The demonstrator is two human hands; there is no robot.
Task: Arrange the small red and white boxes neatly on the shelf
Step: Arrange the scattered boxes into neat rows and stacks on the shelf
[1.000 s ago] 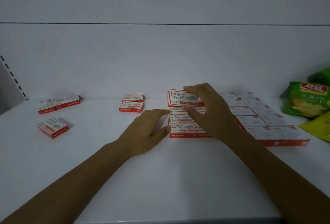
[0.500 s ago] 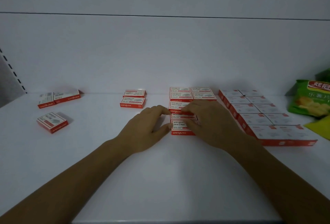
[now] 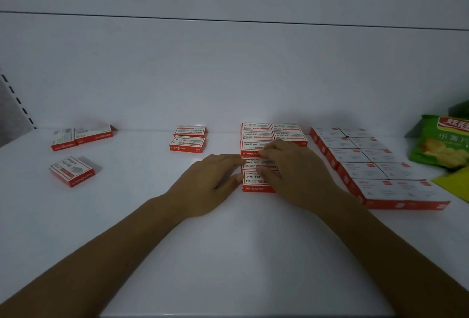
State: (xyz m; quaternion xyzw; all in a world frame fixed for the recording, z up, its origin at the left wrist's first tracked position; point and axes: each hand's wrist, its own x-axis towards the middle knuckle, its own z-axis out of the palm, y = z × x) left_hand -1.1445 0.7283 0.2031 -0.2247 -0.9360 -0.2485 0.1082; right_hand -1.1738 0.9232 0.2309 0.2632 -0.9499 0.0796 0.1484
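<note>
On the white shelf (image 3: 228,254), the middle block of boxes (image 3: 256,145) is being squared up; the right hand (image 3: 291,173) lies flat on top, gripping nothing; the left hand (image 3: 210,180) pushes its side, fingers loose; press gently and evenly so rows stay straight; five stray boxes (image 3: 72,171) wait further left.

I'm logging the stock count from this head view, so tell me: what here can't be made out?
- Middle block of boxes: its right column is covered by the right hand.
- Left hand: its fingertips meet the block's side; grip unclear.
- Larger packs: print too small and blurred.
- Green snack bag: cut off by the right edge.
- Loose boxes at left: small print unreadable.
</note>
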